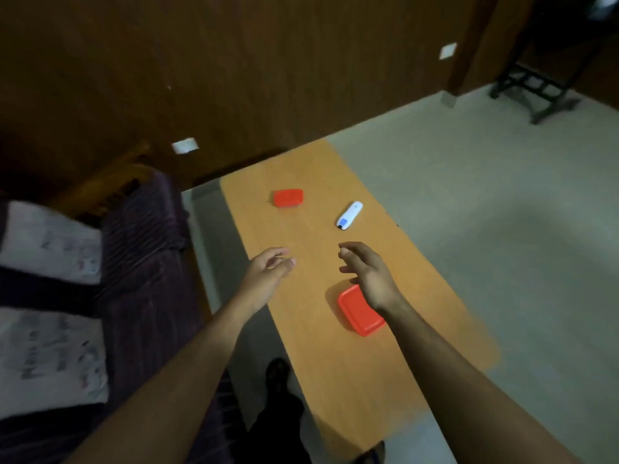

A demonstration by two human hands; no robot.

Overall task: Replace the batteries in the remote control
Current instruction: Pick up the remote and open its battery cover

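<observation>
Remote control [349, 216], white with a blue patch, lies untouched on the table [335, 346].
Left hand [268, 272] loosely curled, right hand [366, 272] spread; both empty.

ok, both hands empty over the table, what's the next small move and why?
Probably reach the right hand forward to pick up the white remote control with the blue patch. It lies untouched on the orange wooden table just beyond that hand's open fingers, nearer to it than to the left hand. Nothing is held yet, and no batteries are visible.
</observation>
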